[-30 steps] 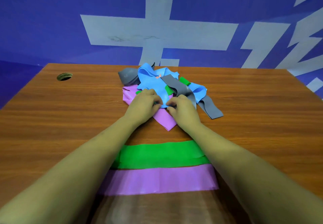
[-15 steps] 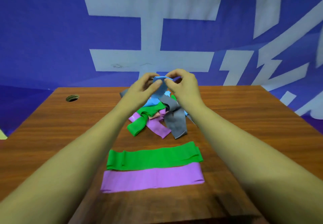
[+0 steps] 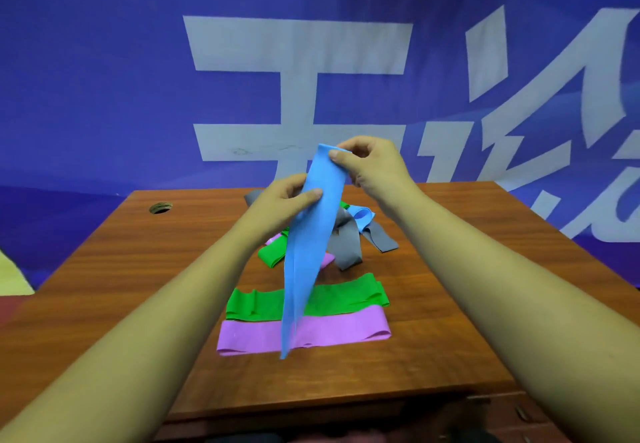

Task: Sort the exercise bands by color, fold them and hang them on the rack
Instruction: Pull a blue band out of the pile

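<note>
Blue band point(image 3: 308, 235) now lifted clear of pile point(image 3: 346, 235), hanging limp. Right hand point(image 3: 375, 165) pinches top edge; left hand point(image 3: 280, 203) pinches lower. Light, floppy, stretchy: hold the ends.

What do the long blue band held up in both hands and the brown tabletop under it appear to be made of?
Long blue band: looks like thin matte rubber or latex sheet; it hangs limp and creases softly. Brown tabletop: wood-grain surface, likely laminate or veneer, with a slight sheen; which one cannot be told.
</note>
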Tool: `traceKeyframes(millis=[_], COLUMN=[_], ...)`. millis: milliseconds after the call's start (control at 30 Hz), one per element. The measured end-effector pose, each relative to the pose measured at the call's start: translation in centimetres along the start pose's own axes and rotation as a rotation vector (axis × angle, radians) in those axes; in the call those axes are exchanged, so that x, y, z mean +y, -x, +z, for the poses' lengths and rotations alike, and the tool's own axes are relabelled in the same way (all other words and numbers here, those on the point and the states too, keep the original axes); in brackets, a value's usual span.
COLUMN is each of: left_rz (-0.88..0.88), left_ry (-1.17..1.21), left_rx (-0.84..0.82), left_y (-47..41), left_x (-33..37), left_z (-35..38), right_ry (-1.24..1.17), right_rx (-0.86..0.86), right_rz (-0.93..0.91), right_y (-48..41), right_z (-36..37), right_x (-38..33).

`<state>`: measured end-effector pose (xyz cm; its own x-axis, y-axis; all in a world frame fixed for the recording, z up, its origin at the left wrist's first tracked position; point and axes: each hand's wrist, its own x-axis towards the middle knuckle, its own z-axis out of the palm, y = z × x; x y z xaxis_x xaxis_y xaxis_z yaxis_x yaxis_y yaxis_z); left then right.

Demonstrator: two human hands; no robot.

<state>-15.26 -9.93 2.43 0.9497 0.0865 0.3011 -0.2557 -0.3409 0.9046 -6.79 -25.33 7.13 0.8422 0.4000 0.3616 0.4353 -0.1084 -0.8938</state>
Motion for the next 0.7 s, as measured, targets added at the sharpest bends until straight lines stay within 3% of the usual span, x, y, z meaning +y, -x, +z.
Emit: traceKeyframes(millis=[167,267,700], left_rz=[-0.217,-0.283,-0.458], left_ry=[-0.067,0.041,0.077], left_rx=[-0.294,-0.274,-0.294], left_y=[3.1,4.3,5.5], left_x=[-2.7,-4.3,-6.7], left_z=[1.6,1.9,3.5], right_ry=[-0.048,-0.033,-0.008], right_rx=[0.098,0.15,0.481], right_rz=[0.027,0.087,0.321], right_y=[0.8,0.9,3.2], right_z=[-1.4,-2.6,-10.5], right_x=[-0.4,0.4,8.8])
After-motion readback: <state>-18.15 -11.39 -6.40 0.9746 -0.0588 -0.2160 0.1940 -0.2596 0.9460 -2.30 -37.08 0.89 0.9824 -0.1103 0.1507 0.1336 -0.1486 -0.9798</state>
